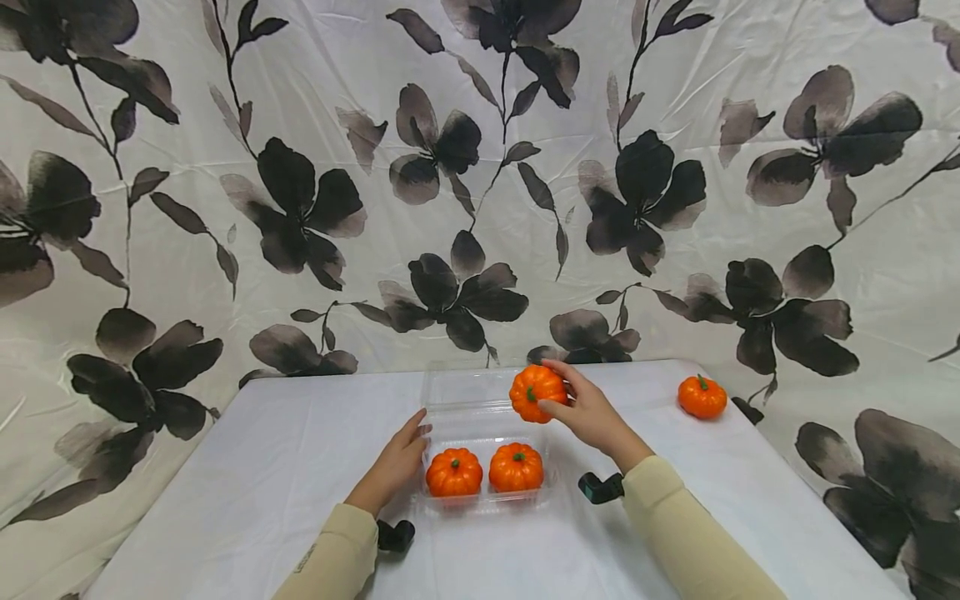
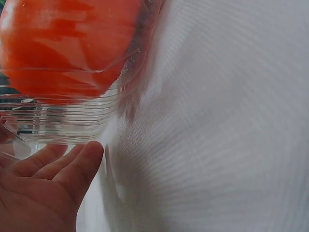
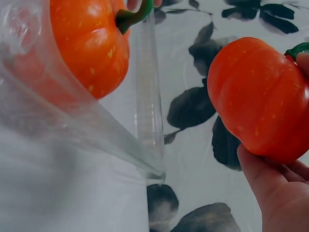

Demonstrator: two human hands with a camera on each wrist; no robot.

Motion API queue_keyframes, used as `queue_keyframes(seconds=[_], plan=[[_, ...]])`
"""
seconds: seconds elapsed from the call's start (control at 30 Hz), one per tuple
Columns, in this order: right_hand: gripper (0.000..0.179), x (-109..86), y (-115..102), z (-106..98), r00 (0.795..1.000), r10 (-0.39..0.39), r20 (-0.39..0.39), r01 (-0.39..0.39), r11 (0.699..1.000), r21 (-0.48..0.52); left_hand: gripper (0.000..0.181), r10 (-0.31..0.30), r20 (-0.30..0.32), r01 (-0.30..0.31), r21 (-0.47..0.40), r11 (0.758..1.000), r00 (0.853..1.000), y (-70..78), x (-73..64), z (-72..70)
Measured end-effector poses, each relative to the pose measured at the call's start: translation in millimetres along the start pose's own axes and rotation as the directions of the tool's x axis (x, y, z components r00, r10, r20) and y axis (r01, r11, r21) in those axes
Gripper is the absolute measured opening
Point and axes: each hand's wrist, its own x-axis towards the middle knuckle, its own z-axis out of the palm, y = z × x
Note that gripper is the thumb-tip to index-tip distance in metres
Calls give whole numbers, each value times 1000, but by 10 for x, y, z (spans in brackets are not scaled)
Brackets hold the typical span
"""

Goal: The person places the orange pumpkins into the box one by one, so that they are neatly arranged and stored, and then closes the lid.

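Observation:
My right hand grips a small orange toy pumpkin with a green stem, held up over the back of a clear plastic clamshell container. Thumb and fingers lie round its sides in the right wrist view. Two similar pumpkins, a left one and a right one, sit side by side in the container's base. Its clear lid stands raised behind, partly covered by the held pumpkin. At the container's left side is my left hand, its nearly straight fingertips against the ribbed plastic wall.
Another orange pumpkin rests at the table's far right, near the edge. A white cloth covers the table. Behind it hangs a white sheet with dark flowers. Black wrist cameras sit below both hands.

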Motion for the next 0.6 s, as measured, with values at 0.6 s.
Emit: queue_keyframes(seconds=[0.6], plan=[[58, 132, -139, 286, 996, -10, 89, 21, 992, -122, 57, 26, 4, -26, 12, 1000, 1000, -20, -31, -18]])
